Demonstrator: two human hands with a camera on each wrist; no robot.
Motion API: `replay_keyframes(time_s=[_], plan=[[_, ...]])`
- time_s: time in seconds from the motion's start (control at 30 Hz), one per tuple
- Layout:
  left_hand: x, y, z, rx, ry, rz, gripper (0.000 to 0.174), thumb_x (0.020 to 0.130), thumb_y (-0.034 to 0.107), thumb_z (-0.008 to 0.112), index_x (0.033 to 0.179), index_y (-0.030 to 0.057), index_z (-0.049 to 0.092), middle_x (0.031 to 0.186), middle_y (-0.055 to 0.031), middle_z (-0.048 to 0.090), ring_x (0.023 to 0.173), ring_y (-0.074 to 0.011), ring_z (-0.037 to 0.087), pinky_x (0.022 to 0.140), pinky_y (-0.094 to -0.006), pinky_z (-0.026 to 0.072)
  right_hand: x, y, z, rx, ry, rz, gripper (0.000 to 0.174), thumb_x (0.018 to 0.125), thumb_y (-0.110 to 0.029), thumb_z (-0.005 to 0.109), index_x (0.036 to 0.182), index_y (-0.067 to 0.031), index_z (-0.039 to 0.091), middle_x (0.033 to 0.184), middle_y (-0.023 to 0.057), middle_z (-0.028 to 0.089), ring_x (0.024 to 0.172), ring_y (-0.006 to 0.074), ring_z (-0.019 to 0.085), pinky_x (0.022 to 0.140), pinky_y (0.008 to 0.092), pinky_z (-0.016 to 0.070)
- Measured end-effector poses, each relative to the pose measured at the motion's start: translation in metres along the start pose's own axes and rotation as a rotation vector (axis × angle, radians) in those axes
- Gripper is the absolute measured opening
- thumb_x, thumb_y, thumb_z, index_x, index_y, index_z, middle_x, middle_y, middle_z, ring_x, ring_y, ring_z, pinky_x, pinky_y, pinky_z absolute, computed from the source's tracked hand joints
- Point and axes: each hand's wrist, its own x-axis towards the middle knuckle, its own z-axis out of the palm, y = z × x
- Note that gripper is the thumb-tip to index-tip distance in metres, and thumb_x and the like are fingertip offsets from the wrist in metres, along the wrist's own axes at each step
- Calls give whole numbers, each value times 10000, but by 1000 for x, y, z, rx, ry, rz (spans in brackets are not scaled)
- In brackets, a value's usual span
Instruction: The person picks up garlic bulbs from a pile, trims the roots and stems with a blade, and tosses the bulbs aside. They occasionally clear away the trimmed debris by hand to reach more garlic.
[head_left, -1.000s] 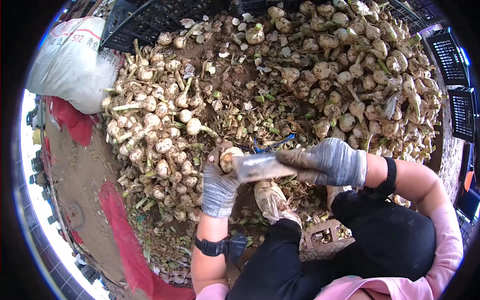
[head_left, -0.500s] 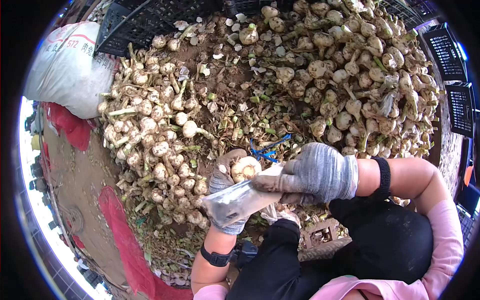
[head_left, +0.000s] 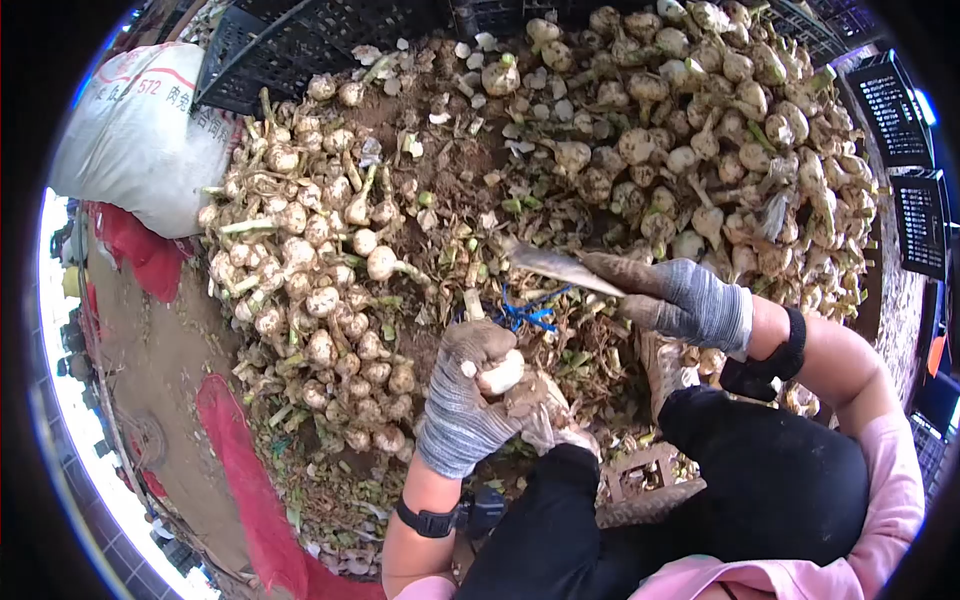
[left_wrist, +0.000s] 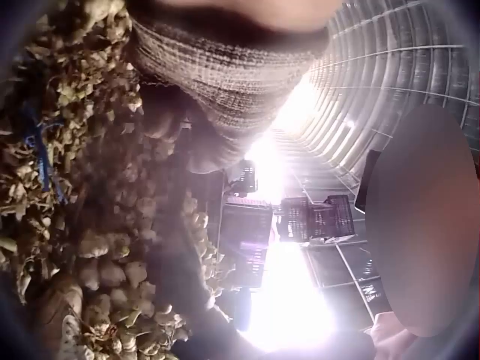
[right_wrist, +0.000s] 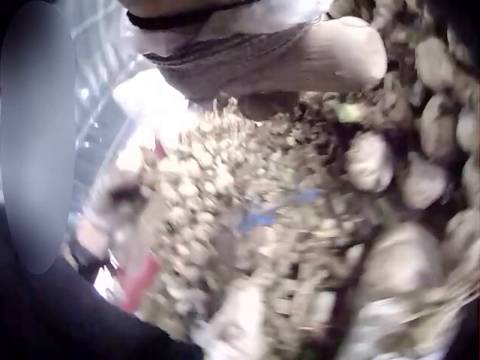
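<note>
Left hand (head_left: pixel 462 400), gloved: fingers clenched round a garlic bulb (head_left: pixel 500 378). Right hand (head_left: pixel 685 300), gloved: fingers grasped a knife (head_left: pixel 555 267). Garlic heap (head_left: pixel 300 270) lay just beside.

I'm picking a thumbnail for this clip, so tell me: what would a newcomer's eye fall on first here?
Two big piles of garlic cover the ground, the left heap and the right heap at upper right. In the middle the gloved left hand grips a single bulb, and the gloved right hand holds a dirty blade above it, pointing left. A white sack lies at upper left.
</note>
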Motion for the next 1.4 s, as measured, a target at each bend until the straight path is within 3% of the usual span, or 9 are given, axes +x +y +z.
replay_keyframes(time_s=[0.2, 0.3, 0.43, 0.7, 0.93, 1.07, 1.13, 1.27, 1.4], plan=[[0, 2, -5, 292, -124, 236, 222, 667, 155, 771, 704, 129, 554, 736, -36, 565, 743, -238, 574, 761, -372, 475, 11, -47, 9, 359, -262, -41, 545, 961, -325, 479, 1377, 9, 368, 1344, 193, 482, 1271, 219, 432, 1048, 331, 328], [-5, 9, -11, 238, 20, 274, 171, 710, 160, 717, 710, 138, 548, 723, -26, 588, 727, -182, 601, 673, -355, 519, 8, -7, 18, 236, -235, 112, 522, 967, -321, 462, 1390, -28, 371, 1159, 155, 613, 1075, 216, 577, 929, 333, 438], [-17, -33, -24, -408, 479, -395, 186, 833, 215, 652, 925, 80, 563, 859, -37, 604, 750, -135, 571, 701, -264, 492, -14, 22, 10, 322, -228, 641, 539, 948, -385, 497, 1407, -124, 386, 643, 6, 542, 531, 103, 467, 524, 267, 413], [86, -13, -28, -248, 483, -818, 874, 735, 241, 765, 1412, 18, 261, 1270, -230, 471, 951, -294, 617, 891, -367, 526, 1, 0, 20, 441, -304, 437, 572, 974, -376, 449, 1457, -125, 276, 638, -11, 481, 558, 88, 420, 518, 260, 386], [89, -201, -53, 329, 288, -1303, 837, 699, 117, 774, 1358, -90, 302, 1007, -200, 622, 806, -276, 629, 742, -427, 533, 9, -9, 14, 347, -242, 499, 585, 940, -411, 515, 1419, -114, 356, 967, 93, 643, 794, 152, 589, 716, 317, 482], [67, -114, -30, -45, 381, -1032, 745, 734, -40, 709, 1368, 90, 342, 808, -149, 634, 504, -153, 573, 411, -247, 469, 9, 6, 15, 149, -168, 240, 575, 950, -404, 480, 1429, -124, 330, 1038, 166, 654, 888, 274, 649, 774, 364, 487], [45, -77, -21, -389, 345, -660, 663, 753, -63, 681, 1325, 79, 377, 1050, -145, 571, 790, -177, 619, 551, -280, 571, 10, -11, 8, -24, -128, 61, 540, 952, -367, 470, 1417, -125, 343, 1028, 213, 628, 893, 352, 639, 773, 369, 496], [18, -60, -16, -1460, 369, -763, 299, 927, 300, 523, 1087, 48, 549, 920, -99, 617, 827, -222, 638, 667, -363, 605, 18, -26, 16, -368, -26, -319, 561, 895, -361, 556, 1388, -150, 391, 949, 180, 646, 758, 352, 651, 635, 405, 529], [20, -13, -14, -167, 4, -130, 429, 813, 448, 634, 1093, 126, 586, 1013, -22, 617, 864, -183, 600, 886, -359, 469, 29, -47, 20, -460, -61, -459, 550, 886, -379, 544, 1381, -189, 396, 762, 142, 623, 575, 321, 604, 504, 404, 483]])
